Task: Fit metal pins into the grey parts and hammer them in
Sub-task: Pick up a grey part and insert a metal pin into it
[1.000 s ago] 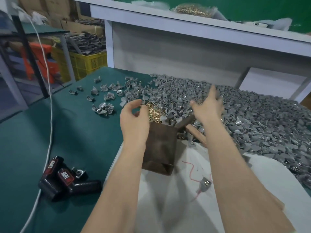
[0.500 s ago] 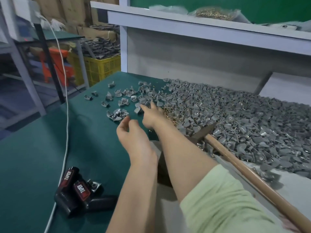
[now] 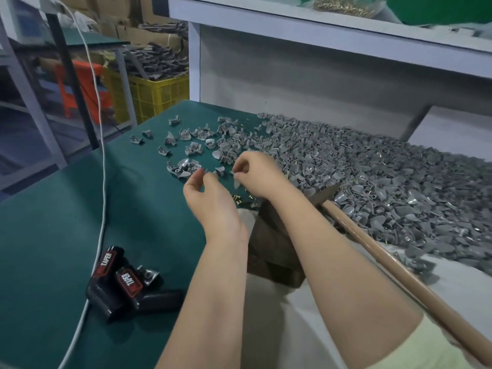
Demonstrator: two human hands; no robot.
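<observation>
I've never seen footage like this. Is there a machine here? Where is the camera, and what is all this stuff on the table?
No machine: these are a person's bare hands, filmed by one head-worn camera looking down. The right hand pinches a grey part; the left hand pinches something tiny, probably a metal pin. Ahead lies a big pile of grey parts, with loose brass pins near the hands. A wooden-handled hammer lies beside a dark block. Black battery packs and a white cable lie left on the green table.

Black battery packs (image 3: 119, 288), white cable (image 3: 102, 182), yellow crate (image 3: 154, 94)
</observation>
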